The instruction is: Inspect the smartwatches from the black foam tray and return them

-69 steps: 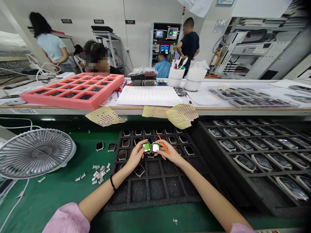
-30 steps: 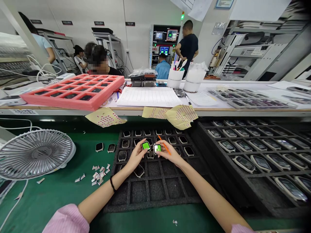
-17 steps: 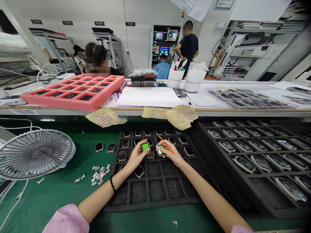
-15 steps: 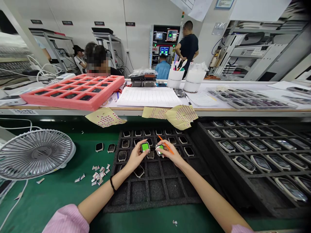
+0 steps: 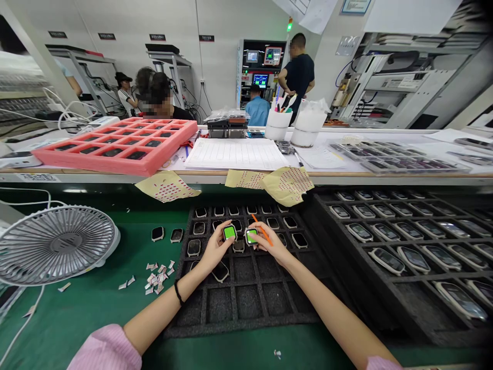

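My left hand (image 5: 214,250) pinches a small watch body with a lit green screen (image 5: 230,232) above a black foam tray (image 5: 246,298). My right hand (image 5: 271,245) grips a second watch body with a green screen (image 5: 251,236) and also holds an orange stick (image 5: 261,229) between its fingers. The two watch bodies sit side by side, a little apart. Several dark watch bodies (image 5: 193,246) lie in the tray's far pockets. The near pockets hold nothing.
A white desk fan (image 5: 54,244) stands at the left on the green mat, with paper scraps (image 5: 156,277) near it. A larger black tray of watches (image 5: 400,241) lies at the right. On the shelf behind are a pink tray (image 5: 115,146), papers and cups. Other people work beyond.
The right hand's watch screen went from white to green. Both hands shifted only slightly. A person at the far left walked out of view.
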### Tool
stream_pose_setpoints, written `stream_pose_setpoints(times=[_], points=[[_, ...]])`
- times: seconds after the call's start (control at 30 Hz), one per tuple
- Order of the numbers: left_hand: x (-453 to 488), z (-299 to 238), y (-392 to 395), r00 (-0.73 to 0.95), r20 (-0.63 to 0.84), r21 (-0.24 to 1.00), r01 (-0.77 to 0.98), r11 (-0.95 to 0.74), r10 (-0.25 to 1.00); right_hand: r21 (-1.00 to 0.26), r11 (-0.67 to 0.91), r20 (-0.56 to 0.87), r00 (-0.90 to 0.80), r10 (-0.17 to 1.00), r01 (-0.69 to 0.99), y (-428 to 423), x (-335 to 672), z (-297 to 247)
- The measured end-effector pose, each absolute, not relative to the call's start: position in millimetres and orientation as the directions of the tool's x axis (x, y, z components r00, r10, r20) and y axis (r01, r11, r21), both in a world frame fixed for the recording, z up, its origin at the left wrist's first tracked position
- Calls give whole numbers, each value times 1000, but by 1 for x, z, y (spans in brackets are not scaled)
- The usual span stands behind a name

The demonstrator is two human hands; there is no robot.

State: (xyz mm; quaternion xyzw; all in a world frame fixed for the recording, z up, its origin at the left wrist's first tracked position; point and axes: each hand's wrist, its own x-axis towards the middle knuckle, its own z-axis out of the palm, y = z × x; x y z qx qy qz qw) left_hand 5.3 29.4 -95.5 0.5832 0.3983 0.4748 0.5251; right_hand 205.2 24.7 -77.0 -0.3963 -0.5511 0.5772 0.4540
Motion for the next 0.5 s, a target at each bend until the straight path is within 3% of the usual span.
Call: stream_pose_setpoints(times=[0.23, 0.5], points=[[6, -100, 30, 301, 131, 990, -93, -107, 945, -995, -23, -6, -166, 986, -98, 23, 207, -74], [6, -90, 24, 306, 146, 989, -26, -145, 941, -993, 44, 73, -286, 955, -107, 27, 209, -78]])
